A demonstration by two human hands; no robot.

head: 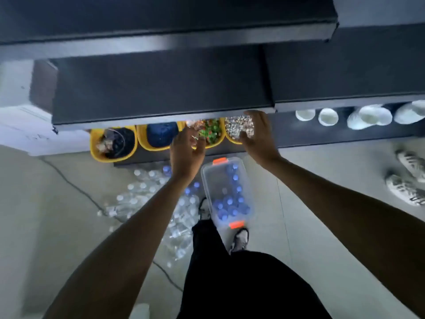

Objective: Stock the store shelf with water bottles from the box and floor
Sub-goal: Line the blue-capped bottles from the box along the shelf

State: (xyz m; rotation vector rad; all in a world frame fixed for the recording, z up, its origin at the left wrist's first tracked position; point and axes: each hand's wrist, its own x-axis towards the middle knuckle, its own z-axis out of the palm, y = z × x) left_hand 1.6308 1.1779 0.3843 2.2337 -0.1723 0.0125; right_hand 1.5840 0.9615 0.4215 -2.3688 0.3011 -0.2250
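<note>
Shelf [161, 93] fills upper frame. Floor bottles [142, 194] heaped centre-left, caps mostly up. Box [205, 180] at centre, long axis up-down the frame, blue-capped bottles [230, 201] upright inside. My 2 hands are empty: left hand [187, 155] loosely curled, right hand [257, 132] spread at the shelf edge.

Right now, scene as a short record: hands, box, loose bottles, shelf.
shelf: dark tiers above yellow bins
left hand: raised toward shelf, fingers loosely curled, no bottle held
right hand: at shelf front edge, fingers spread, no bottle held
box: clear, orange latches, on floor, blue-capped bottles inside
loose bottles: on floor, left of box
</note>
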